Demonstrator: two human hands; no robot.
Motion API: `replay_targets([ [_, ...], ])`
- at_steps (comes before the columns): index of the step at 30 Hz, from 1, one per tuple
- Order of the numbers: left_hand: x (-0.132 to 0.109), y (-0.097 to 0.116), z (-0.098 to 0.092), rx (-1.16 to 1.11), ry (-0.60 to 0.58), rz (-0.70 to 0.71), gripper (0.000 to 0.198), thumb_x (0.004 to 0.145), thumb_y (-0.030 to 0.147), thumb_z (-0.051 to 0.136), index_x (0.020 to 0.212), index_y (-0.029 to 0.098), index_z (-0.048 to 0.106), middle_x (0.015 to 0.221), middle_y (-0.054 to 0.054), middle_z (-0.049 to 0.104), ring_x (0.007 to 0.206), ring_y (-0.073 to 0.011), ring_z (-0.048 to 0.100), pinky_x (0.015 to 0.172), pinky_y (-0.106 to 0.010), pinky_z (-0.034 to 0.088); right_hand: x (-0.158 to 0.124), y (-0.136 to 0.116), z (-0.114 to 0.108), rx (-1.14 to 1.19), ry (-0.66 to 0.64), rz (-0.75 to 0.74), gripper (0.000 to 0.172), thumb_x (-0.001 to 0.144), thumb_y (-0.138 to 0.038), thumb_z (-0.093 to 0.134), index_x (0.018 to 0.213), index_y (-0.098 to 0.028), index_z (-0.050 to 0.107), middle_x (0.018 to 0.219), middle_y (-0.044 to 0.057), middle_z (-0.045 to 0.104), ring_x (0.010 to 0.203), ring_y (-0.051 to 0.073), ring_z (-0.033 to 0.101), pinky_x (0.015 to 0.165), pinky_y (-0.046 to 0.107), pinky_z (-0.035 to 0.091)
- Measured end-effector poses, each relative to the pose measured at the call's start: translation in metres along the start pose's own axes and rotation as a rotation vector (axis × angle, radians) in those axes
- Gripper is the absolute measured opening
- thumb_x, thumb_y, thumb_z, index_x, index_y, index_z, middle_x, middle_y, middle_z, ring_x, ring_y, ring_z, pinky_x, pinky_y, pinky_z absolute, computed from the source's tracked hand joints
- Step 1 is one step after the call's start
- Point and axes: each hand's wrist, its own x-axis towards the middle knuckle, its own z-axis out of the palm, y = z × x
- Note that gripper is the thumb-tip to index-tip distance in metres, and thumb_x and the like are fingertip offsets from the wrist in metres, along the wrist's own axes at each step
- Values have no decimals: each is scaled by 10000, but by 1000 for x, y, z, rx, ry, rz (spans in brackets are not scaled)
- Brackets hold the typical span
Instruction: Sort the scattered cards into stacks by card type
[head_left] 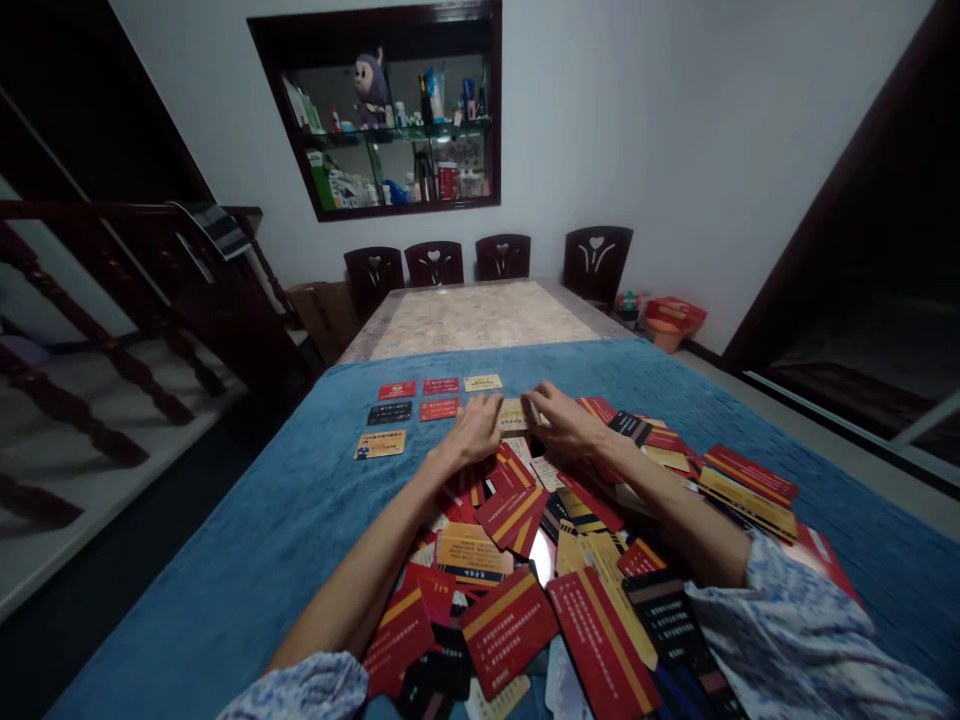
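A gold card (pixel 514 412) lies between my two hands at the far end of a loose heap of cards. My left hand (pixel 477 428) has its fingers closed at the card's left edge. At the right edge, the fingers of my right hand (pixel 564 420) pinch the same card. Beyond and left of my hands, several cards lie in short rows, among them a red card (pixel 439 409), a black card (pixel 390 412) and a yellow card (pixel 380 444). Under my forearms spreads the heap, with a red striped card (pixel 510 632) near the front.
A blue cloth (pixel 300 530) covers the near part of the table, and a patterned tabletop (pixel 487 315) shows beyond it. Dark chairs (pixel 502 257) stand at the far end. To the left runs a wooden railing (pixel 97 400); a red box (pixel 675 313) sits at the right.
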Motion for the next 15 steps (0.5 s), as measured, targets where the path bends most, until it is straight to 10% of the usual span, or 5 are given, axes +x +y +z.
replay_targets([
  [15,14,-4,-21,5,-22,23,345,832,226,593,1165,173,525,1218,-139,584,1148,-293,536,960,-408,451,20,-1,-25,-38,-62,-54,146,766,-108,603,901,-164,598,944,64,520,789,161,502,745,256,414],
])
